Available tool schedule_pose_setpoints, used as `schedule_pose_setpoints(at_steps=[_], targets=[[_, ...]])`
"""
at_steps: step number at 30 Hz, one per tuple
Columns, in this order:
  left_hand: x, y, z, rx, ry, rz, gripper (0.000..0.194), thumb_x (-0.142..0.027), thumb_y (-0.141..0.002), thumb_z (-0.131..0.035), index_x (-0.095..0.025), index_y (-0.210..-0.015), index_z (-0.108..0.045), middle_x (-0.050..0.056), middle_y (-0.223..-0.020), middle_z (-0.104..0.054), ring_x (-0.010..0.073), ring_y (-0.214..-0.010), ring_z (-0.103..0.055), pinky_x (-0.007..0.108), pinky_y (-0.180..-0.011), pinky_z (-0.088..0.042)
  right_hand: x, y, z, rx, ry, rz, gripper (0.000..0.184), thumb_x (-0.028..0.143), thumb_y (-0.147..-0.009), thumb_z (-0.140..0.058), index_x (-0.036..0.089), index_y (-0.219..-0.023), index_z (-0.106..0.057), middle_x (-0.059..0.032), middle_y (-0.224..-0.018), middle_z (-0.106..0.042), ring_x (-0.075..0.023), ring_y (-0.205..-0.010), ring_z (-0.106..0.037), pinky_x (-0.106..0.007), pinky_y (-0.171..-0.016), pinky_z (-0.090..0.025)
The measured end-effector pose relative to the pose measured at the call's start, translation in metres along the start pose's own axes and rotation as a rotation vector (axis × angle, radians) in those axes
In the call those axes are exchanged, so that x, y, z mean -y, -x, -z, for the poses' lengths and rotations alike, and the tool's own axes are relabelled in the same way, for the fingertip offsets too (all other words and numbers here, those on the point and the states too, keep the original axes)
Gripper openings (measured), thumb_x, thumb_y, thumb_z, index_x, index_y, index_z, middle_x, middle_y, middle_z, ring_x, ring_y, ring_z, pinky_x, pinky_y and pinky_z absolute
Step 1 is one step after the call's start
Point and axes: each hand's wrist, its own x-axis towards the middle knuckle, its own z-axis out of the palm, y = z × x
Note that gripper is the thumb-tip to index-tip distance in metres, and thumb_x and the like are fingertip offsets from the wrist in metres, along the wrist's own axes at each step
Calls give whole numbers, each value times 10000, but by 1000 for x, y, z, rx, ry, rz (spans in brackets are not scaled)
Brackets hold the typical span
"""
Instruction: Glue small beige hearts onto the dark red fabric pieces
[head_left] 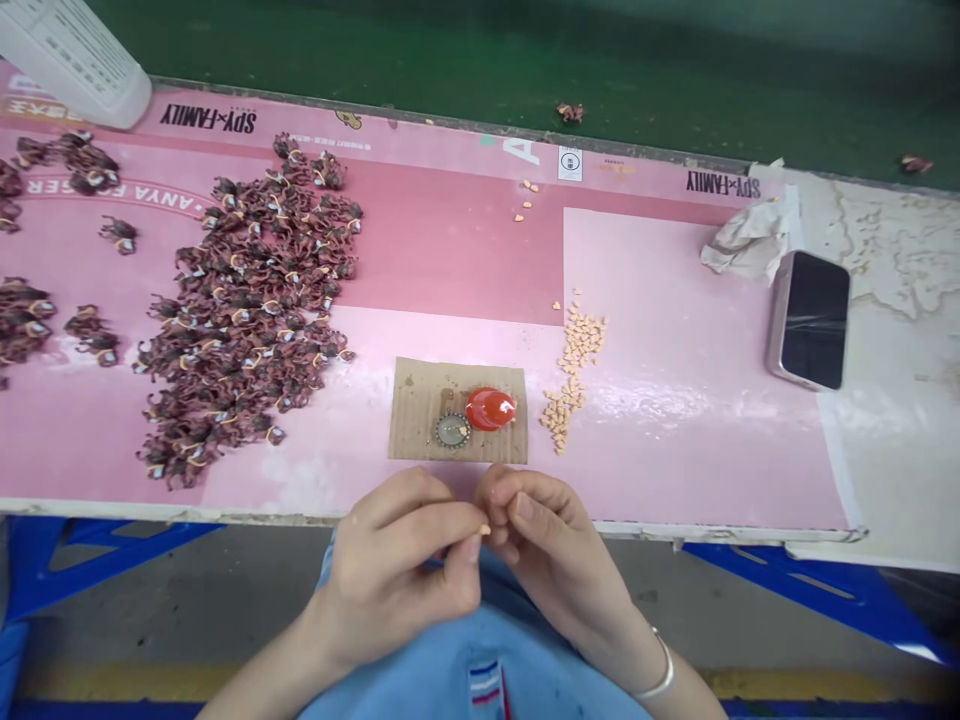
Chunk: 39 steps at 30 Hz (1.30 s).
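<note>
Peach-coloured chip (pixel 485 530) — the tiny piece in hand, held near the close edge of a pink-covered table (pixel 450 270) whose glossy surface would probably let small parts skid. Biggest among the loose things, a heap of dark maroon figurines (pixel 255 290) sprawls left of centre; their thin limbs tangle, so each would best be lifted by its thicker body. Next come the hands: the left hand (pixel 409 555) has thumb and forefinger pinched on the chip, while the right hand (pixel 547 530) is curled close beside it, fingers bunched, and I cannot tell whether they hold anything. Beyond them a cardboard sheet (pixel 409 410) carries a shiny orange-red oval object (pixel 491 409), likely slick, and just beside that a crimped bottle cap (pixel 453 431), stiff by the look of it and best taken by its rim. Smallest are the loose matching chips (pixel 585 337), spilled right of the cardboard sheet. Such a chip should weigh next to nothing, feel firm rather than soft and ping away if squeezed off-centre — a light fingertip pinch across its sides, one end left showing, suits it best
</note>
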Motion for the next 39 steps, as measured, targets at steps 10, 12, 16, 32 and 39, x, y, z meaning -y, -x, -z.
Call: schedule_pose_setpoints(at_steps=[10, 12, 16, 32, 39], targets=[[1, 2, -2, -24, -7, 4, 120, -81, -947, -599, -176, -926, -669, 11, -758, -674, 88, -631, -658, 129, -618, -565, 6, 3, 6, -33, 458, 397, 176, 418, -953, -755, 257, -904, -806, -17, -778, -709, -103, -612, -624, -204, -528, -530], [1, 2, -1, -20, -25, 4, 112, -82, -941, -603, -180, -927, -655, 13, -757, -670, 93, -633, -653, 137, -615, -564, 11, 5, 7, -35, 834, 710, 63, 231, -962, -718, 231, -951, -780, -29, -814, -740, -129, -691, -682, -234, -612, -591], [0, 3, -2, -17, -81, -9, 142, -57, -929, -590, -192, -926, -632, 7, -751, -668, 96, -632, -642, 140, -599, -547, 18, 6, 8, -9, 1216, 943, 170, 68, -917, -676, 212, -998, -712, -24, -810, -739, -142, -685, -688, -256, -591, -606], [5, 3, 3, 114, -206, 0, 108, -173, -1058, -552, -182, -1082, -657, 52, -890, -736, 143, -781, -714, 202, -733, -602, 29, -6, 23, -100, 1500, 1142, 220, 13, -901, -690, 211, -995, -663, -24, -779, -724, -155, -683, -674, -299, -589, -590], [11, 9, 12, 124, 32, 192, 459, -227, -1089, -506, -263, -1545, -532, 91, -1196, -735, 164, -1011, -738, 256, -956, -628, 42, -27, 40, -183, 1745, 1203, 217, 34, -907, -718, 235, -972, -667, -22, -805, -738, -156, -690, -690, -299, -649, -595]])
